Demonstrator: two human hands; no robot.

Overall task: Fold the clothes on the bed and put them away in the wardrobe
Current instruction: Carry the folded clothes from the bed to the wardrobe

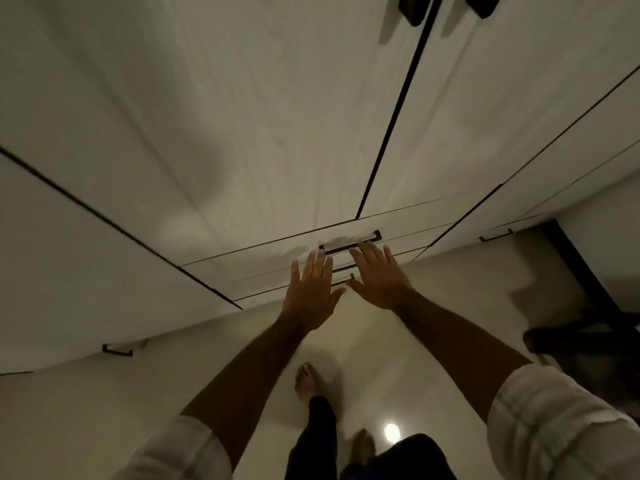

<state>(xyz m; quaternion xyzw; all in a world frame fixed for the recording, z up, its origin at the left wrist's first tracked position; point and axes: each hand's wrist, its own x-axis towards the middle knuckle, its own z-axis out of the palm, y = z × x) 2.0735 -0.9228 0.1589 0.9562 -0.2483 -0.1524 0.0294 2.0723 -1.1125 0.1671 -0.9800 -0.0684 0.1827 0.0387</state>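
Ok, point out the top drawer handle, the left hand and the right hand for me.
top drawer handle (pixel 350 244): head view, on the middle of the dark bar.
left hand (pixel 311 294): head view, on the back of the hand, fingers straight.
right hand (pixel 379 277): head view, on the back of the hand, fingers straight.

The wardrobe (pixel 270 109) filling the upper frame is plain white, its door gaps thin black lines, and its drawer handles (pixel 349 244) are dark, near black. Both sleeves (pixel 554 420) at the lower corners are white with faint pale checks. The trousers (pixel 318 441) at bottom centre are black, the floor (pixel 450 327) glossy cream.
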